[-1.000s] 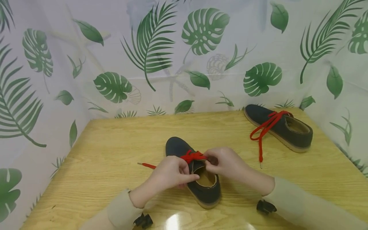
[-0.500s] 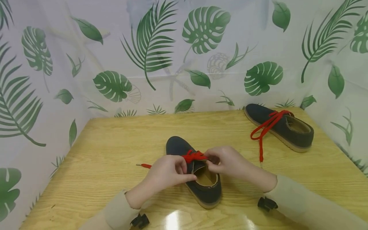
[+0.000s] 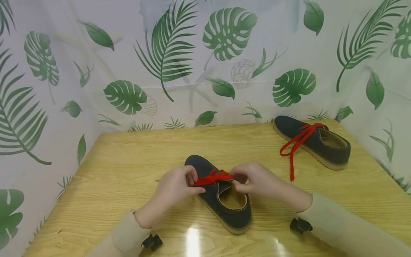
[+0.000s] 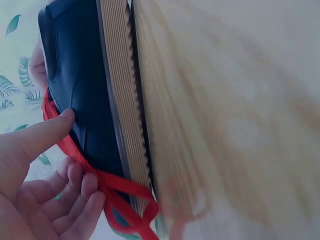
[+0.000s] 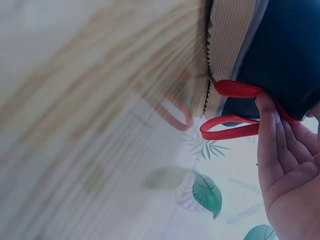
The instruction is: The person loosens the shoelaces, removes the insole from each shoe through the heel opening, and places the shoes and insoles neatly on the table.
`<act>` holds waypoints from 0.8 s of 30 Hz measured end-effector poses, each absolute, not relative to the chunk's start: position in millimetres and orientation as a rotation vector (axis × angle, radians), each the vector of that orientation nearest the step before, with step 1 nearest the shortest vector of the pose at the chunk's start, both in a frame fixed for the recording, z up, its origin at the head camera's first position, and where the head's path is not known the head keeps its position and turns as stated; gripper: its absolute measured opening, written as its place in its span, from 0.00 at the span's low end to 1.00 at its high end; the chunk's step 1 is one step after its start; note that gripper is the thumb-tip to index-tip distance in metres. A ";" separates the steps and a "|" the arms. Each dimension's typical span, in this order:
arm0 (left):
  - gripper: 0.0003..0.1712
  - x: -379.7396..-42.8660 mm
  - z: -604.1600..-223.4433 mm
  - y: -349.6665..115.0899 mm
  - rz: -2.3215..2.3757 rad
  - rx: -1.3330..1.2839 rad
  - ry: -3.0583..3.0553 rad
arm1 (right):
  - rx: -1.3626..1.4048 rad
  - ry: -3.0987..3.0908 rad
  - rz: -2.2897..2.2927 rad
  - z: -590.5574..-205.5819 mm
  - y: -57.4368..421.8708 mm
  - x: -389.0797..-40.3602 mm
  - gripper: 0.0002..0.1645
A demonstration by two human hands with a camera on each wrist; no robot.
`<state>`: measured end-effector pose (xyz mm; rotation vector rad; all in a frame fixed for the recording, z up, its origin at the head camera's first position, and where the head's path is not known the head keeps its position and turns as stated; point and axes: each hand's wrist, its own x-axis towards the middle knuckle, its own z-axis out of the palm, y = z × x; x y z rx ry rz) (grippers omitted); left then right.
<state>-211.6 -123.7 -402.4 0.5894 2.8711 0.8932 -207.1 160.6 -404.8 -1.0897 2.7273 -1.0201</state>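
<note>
A dark blue shoe (image 3: 237,219) with a tan sole stands on the table, toe pointing away to the left. Its red shoelace (image 3: 219,176) is gathered in a bow over the tongue. On the left, my left hand (image 3: 174,185) has curled fingers at the lace, which runs taut from the knot to them; its thumb lies apart, near the shoe's side. My right hand (image 3: 253,177) pinches the lace on the other side, by the shoe opening. A hanging loop of shoelace (image 4: 132,220) shows below the left fingers. Another lace loop (image 5: 227,131) sticks out beside the right fingers.
A matching shoe (image 3: 334,155) with red laces rests at the back right of the wooden table (image 3: 128,157), a lace end trailing toward the front. White cloth printed with green leaves (image 3: 229,34) walls the table at the back and sides.
My left hand has moved left and slightly away from me, drawing the lace out from the knot. The shoe has shifted slightly right; my right hand has barely moved.
</note>
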 end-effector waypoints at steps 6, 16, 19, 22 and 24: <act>0.19 -223.6 -403.2 -131.4 0.947 0.569 2.820 | -1.145 2.713 -1.018 -405.6 163.3 -209.8 0.10; 0.25 -237.8 -405.1 -139.4 0.956 0.548 2.724 | -1.219 2.683 -1.001 -406.2 167.6 -215.4 0.11; 0.29 -239.5 -405.9 -139.9 0.956 0.509 2.729 | -1.214 2.673 -0.989 -405.3 169.5 -217.1 0.11; 0.32 -241.1 -407.3 -140.5 0.963 0.484 2.750 | -1.201 2.668 -0.978 -404.9 171.9 -219.4 0.12; 0.33 -242.4 -407.8 -141.5 0.971 0.470 2.761 | -1.193 2.665 -0.974 -404.3 173.7 -221.4 0.13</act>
